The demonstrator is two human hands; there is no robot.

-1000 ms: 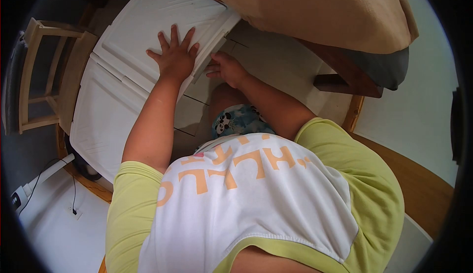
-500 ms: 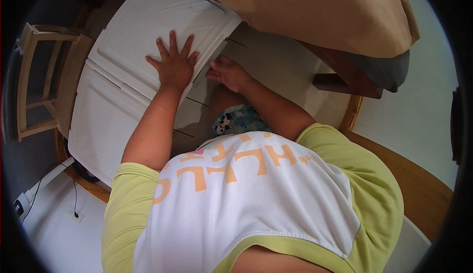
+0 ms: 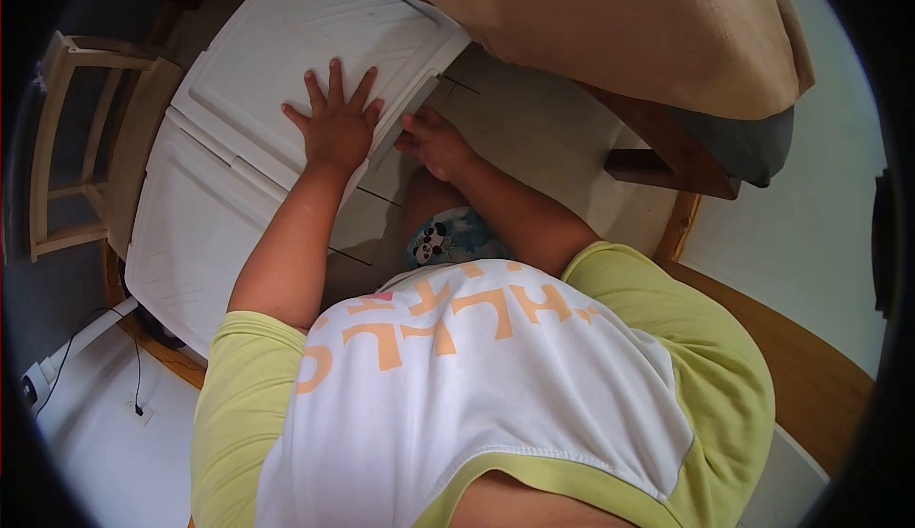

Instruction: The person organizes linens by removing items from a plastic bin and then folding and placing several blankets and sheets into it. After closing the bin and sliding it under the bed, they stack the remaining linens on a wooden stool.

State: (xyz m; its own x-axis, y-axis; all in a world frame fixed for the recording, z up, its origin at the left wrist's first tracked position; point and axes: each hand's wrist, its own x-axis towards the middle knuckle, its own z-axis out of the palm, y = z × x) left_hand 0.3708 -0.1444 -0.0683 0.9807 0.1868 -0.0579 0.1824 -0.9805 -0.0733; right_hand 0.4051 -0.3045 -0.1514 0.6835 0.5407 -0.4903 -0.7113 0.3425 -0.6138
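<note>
My left hand (image 3: pixel 337 128) lies flat on the lid of a white plastic storage box (image 3: pixel 272 47), its fingers spread wide and pointing away from me. Beside the box's near side, just right of and below the lid's edge, is my right hand (image 3: pixel 437 147). Its fingers are loosely bent, with the tips at the box's side and nothing visible held in them. The lid has a raised rim and ribs, and a hinge-like seam separates it from a second white panel (image 3: pixel 191 228) nearer to me on the left. The lid lies down.
At the left stands a light wooden chair or stool (image 3: pixel 124 156). A bed with a brown cover (image 3: pixel 629 32) overhangs the upper right, its dark wooden leg (image 3: pixel 658 166) on the tiled floor (image 3: pixel 534 128). A cable and wall outlet (image 3: pixel 141 412) are at lower left.
My right hand has shifted slightly left toward the box's side, its fingers a little more bent. My left hand stays flat on the lid. The view has tilted slightly.
</note>
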